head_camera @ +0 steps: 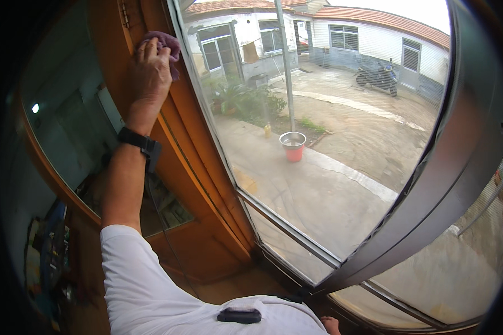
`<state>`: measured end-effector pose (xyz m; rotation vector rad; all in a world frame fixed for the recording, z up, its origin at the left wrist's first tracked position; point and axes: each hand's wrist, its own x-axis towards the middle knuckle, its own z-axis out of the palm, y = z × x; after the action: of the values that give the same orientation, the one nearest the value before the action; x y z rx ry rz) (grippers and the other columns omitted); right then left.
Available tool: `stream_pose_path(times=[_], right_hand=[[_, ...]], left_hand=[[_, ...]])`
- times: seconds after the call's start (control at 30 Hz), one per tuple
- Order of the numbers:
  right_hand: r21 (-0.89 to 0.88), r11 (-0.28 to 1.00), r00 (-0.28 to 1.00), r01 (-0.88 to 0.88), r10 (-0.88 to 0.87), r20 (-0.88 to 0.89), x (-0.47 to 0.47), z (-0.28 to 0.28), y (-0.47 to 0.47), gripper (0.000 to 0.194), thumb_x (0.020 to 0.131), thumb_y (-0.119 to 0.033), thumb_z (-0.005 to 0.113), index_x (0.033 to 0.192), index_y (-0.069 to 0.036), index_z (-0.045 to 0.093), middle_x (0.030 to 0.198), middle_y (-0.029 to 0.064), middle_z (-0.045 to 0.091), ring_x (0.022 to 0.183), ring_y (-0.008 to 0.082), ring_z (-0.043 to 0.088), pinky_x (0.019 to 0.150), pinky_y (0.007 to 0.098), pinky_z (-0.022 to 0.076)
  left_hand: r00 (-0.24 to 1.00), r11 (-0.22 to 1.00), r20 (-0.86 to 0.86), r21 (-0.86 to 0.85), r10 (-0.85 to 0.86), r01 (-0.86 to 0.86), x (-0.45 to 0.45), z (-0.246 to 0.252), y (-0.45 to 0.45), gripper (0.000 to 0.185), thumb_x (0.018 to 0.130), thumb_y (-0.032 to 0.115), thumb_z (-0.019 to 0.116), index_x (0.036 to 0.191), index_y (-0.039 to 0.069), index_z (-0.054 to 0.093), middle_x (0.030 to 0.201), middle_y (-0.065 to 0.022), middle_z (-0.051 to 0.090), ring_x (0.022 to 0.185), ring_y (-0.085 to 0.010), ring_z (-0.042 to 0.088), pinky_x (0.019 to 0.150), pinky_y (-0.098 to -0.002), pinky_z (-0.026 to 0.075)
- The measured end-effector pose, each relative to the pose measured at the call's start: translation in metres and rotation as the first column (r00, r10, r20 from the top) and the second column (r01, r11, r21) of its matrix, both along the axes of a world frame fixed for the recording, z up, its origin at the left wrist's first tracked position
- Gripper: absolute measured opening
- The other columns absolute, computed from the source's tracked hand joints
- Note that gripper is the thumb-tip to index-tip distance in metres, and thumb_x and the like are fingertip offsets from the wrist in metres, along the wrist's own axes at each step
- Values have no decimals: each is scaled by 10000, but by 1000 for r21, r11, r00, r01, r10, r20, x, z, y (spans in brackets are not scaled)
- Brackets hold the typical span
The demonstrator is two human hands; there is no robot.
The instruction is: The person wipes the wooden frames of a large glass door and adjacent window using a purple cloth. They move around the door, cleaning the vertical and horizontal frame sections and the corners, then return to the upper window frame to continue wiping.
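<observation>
My left hand (151, 69) is raised with its fingers bunched over a purple cloth (174, 45). It presses the cloth to the orange-brown wooden door frame (199, 155), near a metal hinge (125, 14). A black strap with a small box (144, 144) circles the left wrist, and a thin cable hangs from it. To the right of the cloth stands the metal edge of a mesh screen door (255, 125). Only a small part of my right hand (330, 324) shows at the bottom edge, low beside my body; its fingers are mostly hidden.
A wooden door with a glass pane (67, 113) stands at the left. The screen's metal crossbar (291, 228) and wide grey post (419, 197) are close by. Through the mesh appear a red bucket topped by a metal basin (293, 146), a pole (286, 63) and a motorcycle (377, 77).
</observation>
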<state>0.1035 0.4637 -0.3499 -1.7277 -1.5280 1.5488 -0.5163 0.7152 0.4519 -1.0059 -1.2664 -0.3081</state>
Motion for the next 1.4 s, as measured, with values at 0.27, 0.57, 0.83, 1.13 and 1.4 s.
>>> stream_pose_path(times=[0.27, 0.57, 0.83, 1.13, 1.4], right_hand=[[22, 999, 999, -35, 35, 10, 0, -75, -24, 237, 913, -237, 720, 1084, -113, 827, 1229, 176, 754, 1147, 342, 709, 1047, 424, 555], [-238, 962, 991, 134, -134, 17, 7, -12, 9, 183, 833, -47, 741, 994, -4, 817, 1040, 146, 792, 913, 251, 744, 860, 369, 599], [-112, 991, 981, 70, -88, -171, 1, 0, 11, 225, 962, -131, 657, 1110, -20, 784, 1003, 181, 793, 918, 339, 751, 875, 401, 598], [-40, 994, 994, -103, 102, -36, 19, -5, 8, 230, 961, -181, 666, 1098, -37, 783, 1006, 154, 789, 906, 272, 729, 882, 437, 590], [307, 802, 812, -513, 337, 475, 26, -43, -5, 249, 899, -220, 695, 1066, -68, 801, 1126, 199, 768, 1074, 381, 716, 991, 470, 566]], left_hand=[[994, 994, -109, 109, 6, 6, 1, 48, 1, 377, 943, 230, 742, 1303, 123, 709, 1469, -146, 596, 1340, -362, 566, 1116, -480, 488], [978, 976, 150, -138, -147, 168, -28, 24, 13, 270, 954, 183, 660, 1207, 134, 742, 1358, -115, 641, 1242, -348, 600, 1000, -515, 538], [998, 947, -32, -320, -45, 32, 14, -102, -28, 173, 900, 141, 652, 1033, 74, 740, 1270, -127, 648, 1118, -321, 614, 940, -443, 546], [952, 906, 68, -295, -299, 305, 29, -95, -74, 77, 904, 67, 687, 977, 69, 710, 1144, -94, 653, 1075, -300, 627, 954, -420, 548], [963, 967, -144, 79, -229, 242, -14, 44, -117, 239, 911, 11, 663, 1143, 62, 686, 1291, -116, 643, 1157, -316, 684, 927, -419, 592]])
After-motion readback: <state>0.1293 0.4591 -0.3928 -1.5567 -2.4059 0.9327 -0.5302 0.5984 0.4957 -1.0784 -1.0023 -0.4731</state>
